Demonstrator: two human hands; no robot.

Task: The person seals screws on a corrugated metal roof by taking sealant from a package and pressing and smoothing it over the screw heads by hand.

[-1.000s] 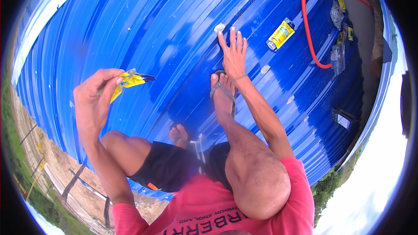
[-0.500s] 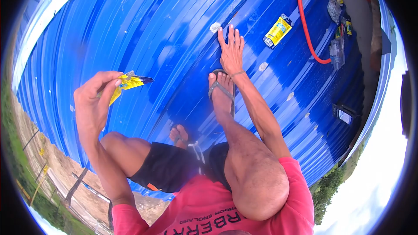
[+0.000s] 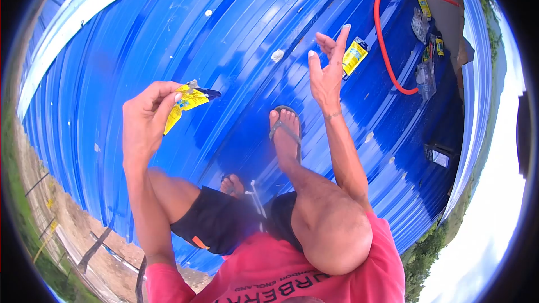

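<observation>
A crumpled yellow and dark packet (image 3: 193, 99) is pinched between the thumb and fingers of my left hand (image 3: 147, 120), raised over the blue corrugated metal sheeting (image 3: 247, 39). My right hand (image 3: 327, 76) holds nothing; its fingers are apart and it is lifted off the sheeting. Just beyond its fingers lies a second yellow packet (image 3: 355, 58) with a dark end, partly overlapped by the hand in this view. To the left of the right hand, a whitish blob (image 3: 277, 55) sticks to the sheeting.
A red-orange hose (image 3: 381, 39) curves across the upper right. Past it lie clear plastic packaging (image 3: 425, 81) and another yellow packet (image 3: 423, 7). A black-framed item (image 3: 439, 157) sits near the right edge. My sandalled foot (image 3: 286, 132) rests on the sheeting between my hands.
My right hand has lifted from beside the whitish blob and moved right, fingers turned sideways. My left hand, still pinching the packet, has shifted slightly right. The view has tilted a little.
</observation>
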